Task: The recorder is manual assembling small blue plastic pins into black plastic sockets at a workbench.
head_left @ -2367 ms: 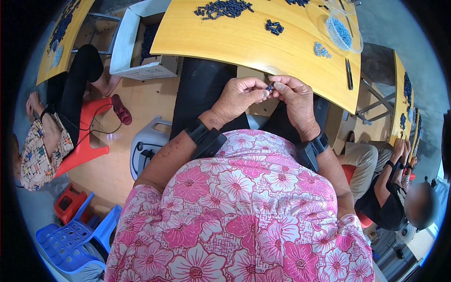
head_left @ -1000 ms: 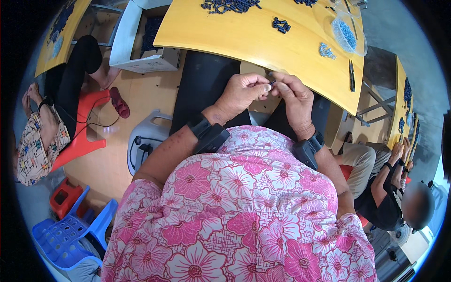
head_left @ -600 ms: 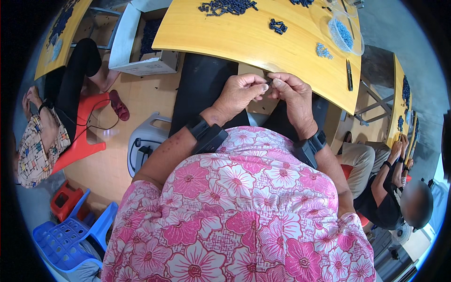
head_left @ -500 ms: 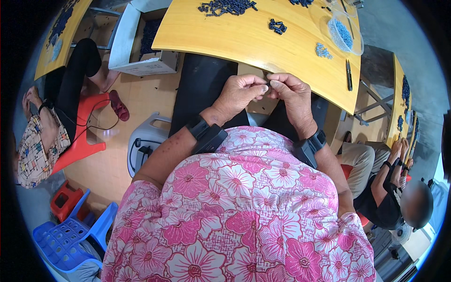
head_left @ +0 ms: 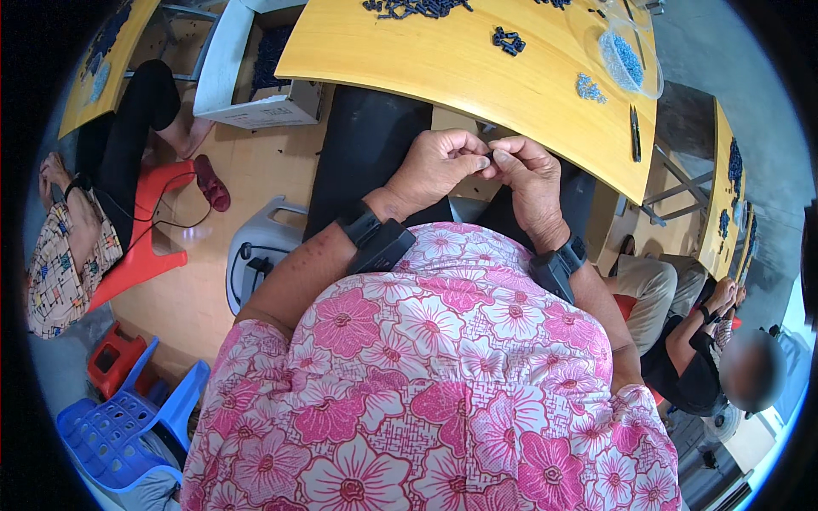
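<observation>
Both hands meet in front of the table's near edge, above my lap. My left hand [head_left: 437,173] is closed, thumb and fingers pinching a small dark piece [head_left: 490,157]. From the other side, my right hand [head_left: 530,177] pinches at the same piece, mostly hidden by fingertips. On the yellow table [head_left: 409,64] beyond lie a small group of black cylindrical parts [head_left: 508,42] and a larger pile of dark parts [head_left: 415,8]. Right of them is a little heap of pale blue-clear pieces [head_left: 590,88], near a clear bowl [head_left: 657,77] of small blue pieces [head_left: 628,61].
Black tweezers [head_left: 635,134] lie by the table's right edge. An open white carton [head_left: 290,104] with dark contents stands left of the table. A grey stool [head_left: 247,223], a blue chair [head_left: 119,430] and a red stool [head_left: 119,362] are at left. Seated people work on both sides.
My fingertips have shifted slightly against each other on the small piece. The view has tilted a little; things on the table sit slightly higher and further right.
</observation>
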Motion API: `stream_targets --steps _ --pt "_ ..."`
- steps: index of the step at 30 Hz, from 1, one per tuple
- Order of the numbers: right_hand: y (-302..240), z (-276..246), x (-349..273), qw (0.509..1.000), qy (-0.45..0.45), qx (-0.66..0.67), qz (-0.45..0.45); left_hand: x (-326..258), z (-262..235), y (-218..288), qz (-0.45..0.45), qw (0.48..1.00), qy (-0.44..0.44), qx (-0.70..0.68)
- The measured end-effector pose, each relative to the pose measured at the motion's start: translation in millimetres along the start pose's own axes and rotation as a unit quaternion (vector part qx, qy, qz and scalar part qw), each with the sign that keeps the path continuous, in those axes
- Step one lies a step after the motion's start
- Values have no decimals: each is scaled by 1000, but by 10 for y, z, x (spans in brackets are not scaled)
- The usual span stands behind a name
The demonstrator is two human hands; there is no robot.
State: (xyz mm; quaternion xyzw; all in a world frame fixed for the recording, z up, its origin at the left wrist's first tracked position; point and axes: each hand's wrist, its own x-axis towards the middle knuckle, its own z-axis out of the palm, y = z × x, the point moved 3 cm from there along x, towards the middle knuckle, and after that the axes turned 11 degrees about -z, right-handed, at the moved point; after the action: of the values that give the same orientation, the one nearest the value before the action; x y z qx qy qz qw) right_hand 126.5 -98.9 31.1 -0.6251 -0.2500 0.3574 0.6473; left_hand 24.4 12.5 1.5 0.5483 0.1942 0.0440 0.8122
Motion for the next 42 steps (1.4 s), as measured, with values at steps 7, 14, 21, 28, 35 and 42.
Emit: stream_targets --steps 7,14,21,28,35,42 --pt "3 3 8 995 24 90 40 2 13 -1 14 999 14 -47" --pt "57 -76 -2 988 -31 60 139 8 -36 -53 26 998 53 11" --pt "27 -41 14 986 -68 42 150 7 -25 -35 43 997 60 32" --pt "-3 -39 20 982 -80 62 158 3 -27 -9 61 993 77 71" --pt "45 -22 15 980 -135 72 128 41 -41 -66 63 995 60 52" --pt "-7 -13 20 980 -145 40 127 12 -34 -22 88 984 92 124"
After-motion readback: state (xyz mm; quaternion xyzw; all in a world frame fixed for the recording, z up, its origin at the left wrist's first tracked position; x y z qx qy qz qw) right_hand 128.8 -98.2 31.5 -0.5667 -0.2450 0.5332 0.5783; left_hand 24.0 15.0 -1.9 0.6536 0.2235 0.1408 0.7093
